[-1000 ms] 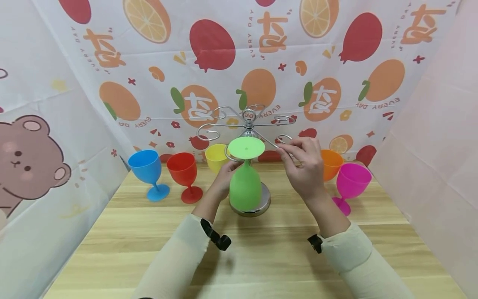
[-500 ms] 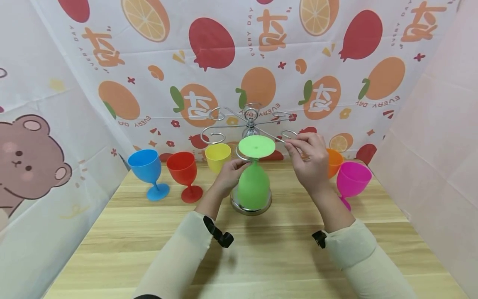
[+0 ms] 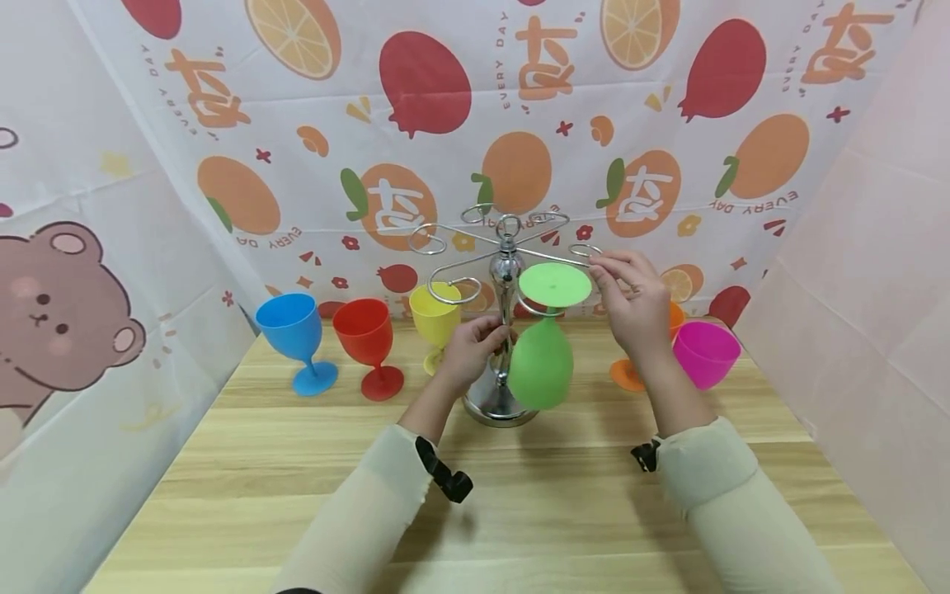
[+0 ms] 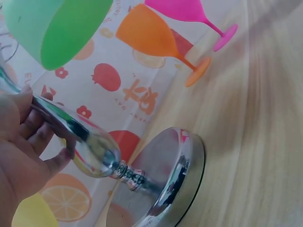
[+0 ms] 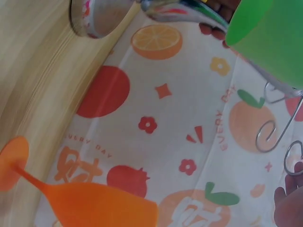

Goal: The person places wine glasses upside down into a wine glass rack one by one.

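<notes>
The left hand [image 3: 475, 351] grips the metal rack [image 3: 506, 276], the right hand [image 3: 637, 304] pinches its wire arm [image 3: 552, 257]; the green cup [image 3: 542, 363] hangs upside-down from the rack. The step seems rack adjustment; next move probably needs steady support.

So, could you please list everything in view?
Green cup: 1, green, upside down on rack
Rack: 1, silver, mid-table
Blue cup: 1, blue, far left
Red cup: 1, red, left
Yellow cup: 1, yellow, left of rack
Orange cup: 1, orange, right of rack
Pink cup: 1, pink, far right
Table: 1, wooden, underneath
Fruit-print cloth: 1, multicoloured, behind
Side cloths: 2, pale, both sides
Bear picture: 1, brown, left cloth
Wrist straps: 2, black, at cuffs
Sleeves: 2, cream, on arms
Left hand: 1, gripping rack's post
Right hand: 1, pinching a rack wire
</notes>
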`<state>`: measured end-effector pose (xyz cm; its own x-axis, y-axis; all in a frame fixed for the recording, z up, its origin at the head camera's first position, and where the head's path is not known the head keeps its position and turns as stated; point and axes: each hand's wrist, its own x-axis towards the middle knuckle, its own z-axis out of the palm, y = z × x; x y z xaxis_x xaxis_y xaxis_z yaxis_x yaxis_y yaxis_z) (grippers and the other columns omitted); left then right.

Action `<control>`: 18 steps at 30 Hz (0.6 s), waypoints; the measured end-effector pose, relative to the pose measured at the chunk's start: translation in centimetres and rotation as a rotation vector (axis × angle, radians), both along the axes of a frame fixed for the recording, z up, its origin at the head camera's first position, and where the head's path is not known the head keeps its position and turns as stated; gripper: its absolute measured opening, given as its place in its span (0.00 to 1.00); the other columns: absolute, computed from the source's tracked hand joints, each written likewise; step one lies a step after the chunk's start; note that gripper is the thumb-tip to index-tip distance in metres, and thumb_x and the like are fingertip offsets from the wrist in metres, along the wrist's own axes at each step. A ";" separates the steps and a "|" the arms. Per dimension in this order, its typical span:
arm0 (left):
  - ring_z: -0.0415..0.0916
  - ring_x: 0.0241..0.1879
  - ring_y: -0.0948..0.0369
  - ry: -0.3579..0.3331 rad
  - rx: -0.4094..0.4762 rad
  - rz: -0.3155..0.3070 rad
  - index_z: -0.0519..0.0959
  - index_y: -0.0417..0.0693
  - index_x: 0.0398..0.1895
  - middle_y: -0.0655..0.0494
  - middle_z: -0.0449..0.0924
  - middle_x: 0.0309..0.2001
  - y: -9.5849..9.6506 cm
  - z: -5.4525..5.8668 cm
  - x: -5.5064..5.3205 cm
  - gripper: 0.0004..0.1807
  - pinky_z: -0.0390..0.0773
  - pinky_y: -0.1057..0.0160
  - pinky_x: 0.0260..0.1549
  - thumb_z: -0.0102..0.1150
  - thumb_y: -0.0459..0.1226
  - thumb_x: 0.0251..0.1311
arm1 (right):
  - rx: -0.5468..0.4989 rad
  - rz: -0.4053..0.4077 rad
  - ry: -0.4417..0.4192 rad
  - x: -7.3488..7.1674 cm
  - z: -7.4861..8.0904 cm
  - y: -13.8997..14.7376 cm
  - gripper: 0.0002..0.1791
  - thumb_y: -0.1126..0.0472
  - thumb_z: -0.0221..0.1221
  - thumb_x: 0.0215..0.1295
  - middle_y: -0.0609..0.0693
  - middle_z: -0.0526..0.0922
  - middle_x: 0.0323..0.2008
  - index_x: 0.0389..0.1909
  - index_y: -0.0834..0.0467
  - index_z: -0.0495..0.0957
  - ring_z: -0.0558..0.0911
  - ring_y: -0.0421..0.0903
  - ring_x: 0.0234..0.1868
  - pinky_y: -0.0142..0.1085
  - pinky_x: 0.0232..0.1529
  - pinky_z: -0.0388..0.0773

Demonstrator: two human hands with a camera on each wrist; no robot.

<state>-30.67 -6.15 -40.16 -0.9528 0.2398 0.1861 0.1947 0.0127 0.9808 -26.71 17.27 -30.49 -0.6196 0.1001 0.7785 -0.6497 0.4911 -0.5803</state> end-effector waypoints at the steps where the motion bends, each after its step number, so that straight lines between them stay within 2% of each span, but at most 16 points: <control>1: 0.79 0.40 0.57 0.004 -0.003 0.004 0.80 0.33 0.48 0.33 0.82 0.45 0.1 0.0 0.1 0.13 0.80 0.63 0.41 0.54 0.35 0.70 | -0.008 -0.002 -0.020 -0.3 0.0 0.1 0.10 0.61 0.63 0.66 0.51 0.84 0.47 0.44 0.59 0.87 0.79 0.42 0.48 0.20 0.45 0.77; 6: 0.81 0.41 0.62 0.036 -0.045 0.040 0.81 0.33 0.46 0.41 0.85 0.43 0.7 -0.2 0.7 0.13 0.82 0.65 0.44 0.56 0.36 0.69 | -0.078 0.018 -0.128 -1.9 0.1 0.7 0.12 0.60 0.61 0.68 0.51 0.84 0.52 0.49 0.57 0.85 0.80 0.40 0.54 0.25 0.55 0.76; 9: 0.82 0.42 0.62 0.066 -0.083 0.061 0.81 0.36 0.45 0.43 0.86 0.42 0.9 -0.3 0.9 0.12 0.82 0.64 0.46 0.57 0.38 0.69 | -0.124 0.052 -0.193 -3.1 0.1 1.0 0.13 0.60 0.60 0.68 0.51 0.84 0.54 0.51 0.57 0.84 0.80 0.41 0.57 0.26 0.55 0.77; 12: 0.81 0.42 0.62 0.108 -0.120 0.076 0.81 0.37 0.43 0.45 0.86 0.41 1.1 -0.4 1.0 0.11 0.81 0.65 0.45 0.57 0.38 0.69 | -0.180 0.122 -0.264 -4.2 0.2 1.2 0.14 0.60 0.60 0.69 0.50 0.83 0.56 0.53 0.56 0.83 0.79 0.39 0.59 0.25 0.53 0.77; 15: 0.80 0.40 0.62 0.151 -0.145 0.085 0.81 0.38 0.42 0.46 0.86 0.40 1.4 -0.5 0.9 0.10 0.81 0.65 0.42 0.57 0.38 0.69 | -0.258 0.210 -0.343 -5.2 0.5 1.4 0.16 0.59 0.59 0.70 0.48 0.82 0.57 0.56 0.55 0.82 0.81 0.36 0.54 0.23 0.44 0.80; 18: 0.80 0.40 0.61 0.175 -0.170 0.082 0.80 0.37 0.42 0.46 0.85 0.40 1.8 -0.5 0.7 0.11 0.81 0.64 0.41 0.57 0.37 0.69 | -0.341 0.282 -0.411 -5.9 0.6 1.8 0.17 0.58 0.59 0.70 0.48 0.82 0.57 0.57 0.54 0.81 0.83 0.35 0.43 0.23 0.31 0.81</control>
